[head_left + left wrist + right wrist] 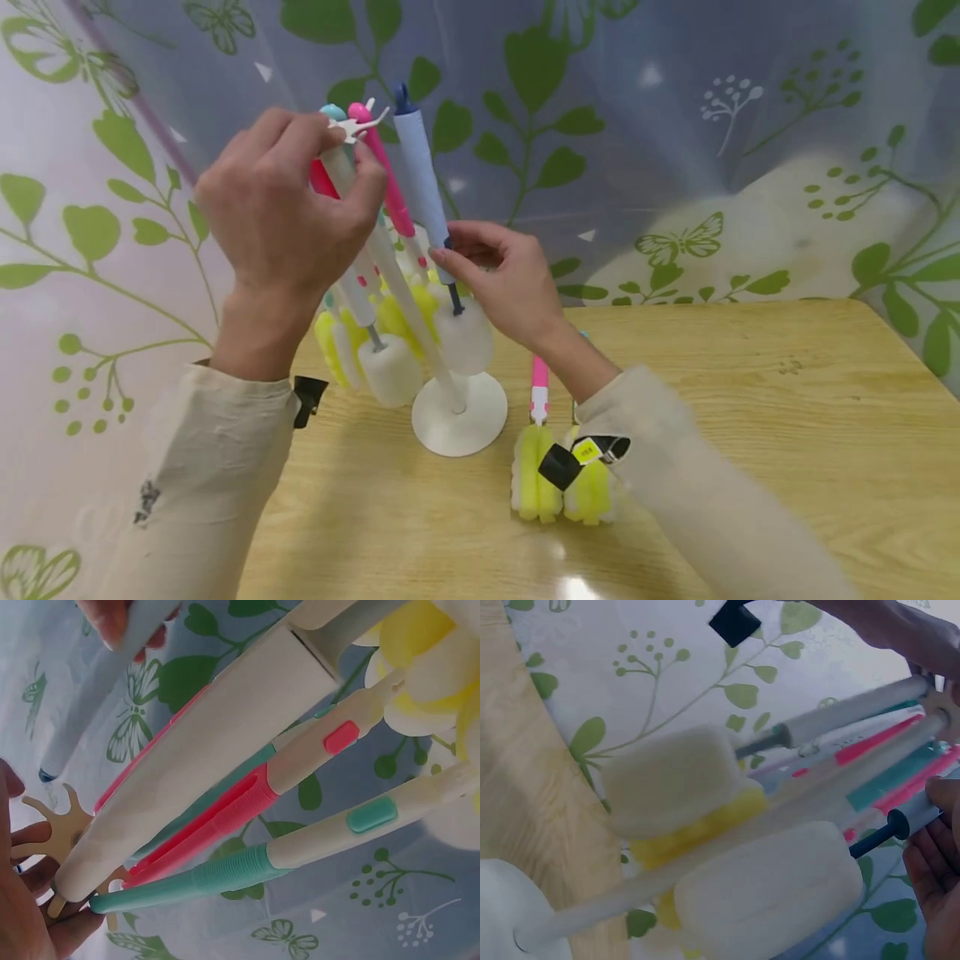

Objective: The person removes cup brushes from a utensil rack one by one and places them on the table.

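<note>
A white stand (405,292) with a round base (459,429) and a hooked top (351,129) stands on the table, hung with several sponge cleaning brushes. My left hand (281,187) holds the stand's hooked top between thumb and fingers. With my right hand (513,279) I pinch the lower handle of a light-blue brush (422,167); its white sponge (769,892) hangs below. Its upper end is beside the hooks and apart from them in the left wrist view. A white-handled brush (202,765), pink brushes (232,810) and a teal brush (225,874) hang close by.
On the table (750,400), right of the base, lie two brushes with yellow-and-white sponges (537,475), partly covered by my right forearm. A curtain (637,150) printed with leaves and butterflies hangs behind the table.
</note>
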Demonstrator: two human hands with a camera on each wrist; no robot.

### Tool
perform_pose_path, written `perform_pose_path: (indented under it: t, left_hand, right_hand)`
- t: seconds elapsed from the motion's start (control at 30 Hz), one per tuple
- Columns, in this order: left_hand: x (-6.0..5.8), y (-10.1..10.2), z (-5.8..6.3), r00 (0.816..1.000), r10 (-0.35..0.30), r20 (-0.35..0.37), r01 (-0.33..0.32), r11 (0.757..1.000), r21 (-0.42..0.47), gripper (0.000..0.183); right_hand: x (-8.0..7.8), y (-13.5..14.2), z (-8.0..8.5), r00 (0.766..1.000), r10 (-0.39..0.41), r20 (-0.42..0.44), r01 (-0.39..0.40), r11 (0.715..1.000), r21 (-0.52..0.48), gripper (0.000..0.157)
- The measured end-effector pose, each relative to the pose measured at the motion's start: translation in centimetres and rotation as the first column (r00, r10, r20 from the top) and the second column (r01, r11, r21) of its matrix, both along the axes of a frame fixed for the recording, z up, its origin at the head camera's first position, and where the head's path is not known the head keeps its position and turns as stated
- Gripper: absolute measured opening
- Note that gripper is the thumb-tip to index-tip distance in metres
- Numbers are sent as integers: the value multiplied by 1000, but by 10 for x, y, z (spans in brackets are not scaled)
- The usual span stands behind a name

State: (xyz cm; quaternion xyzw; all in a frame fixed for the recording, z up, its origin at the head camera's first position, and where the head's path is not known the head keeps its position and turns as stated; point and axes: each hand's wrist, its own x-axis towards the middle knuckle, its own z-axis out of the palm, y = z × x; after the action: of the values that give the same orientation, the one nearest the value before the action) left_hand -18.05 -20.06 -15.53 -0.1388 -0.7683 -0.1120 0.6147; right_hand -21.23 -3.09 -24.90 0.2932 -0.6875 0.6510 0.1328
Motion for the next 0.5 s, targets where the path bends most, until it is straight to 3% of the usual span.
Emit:
perform_pose_path:
  t: [0.23,0.37,0.5]
  left_hand:
    - [-4,7,1,997,63,-36,-62,997,47,40]
    - [-5,11,0,996,91,-22,-89,994,71,34]
    - [-5,13,-2,996,89,-21,-87,994,71,28]
  right_hand:
    - [-5,41,8,998,-61,-3,61,998,-8,32]
    - [-10,71,0,989,-141,41,139,989,57,32]
    - [-14,102,-11,963,-248,105,232,962,145,36]
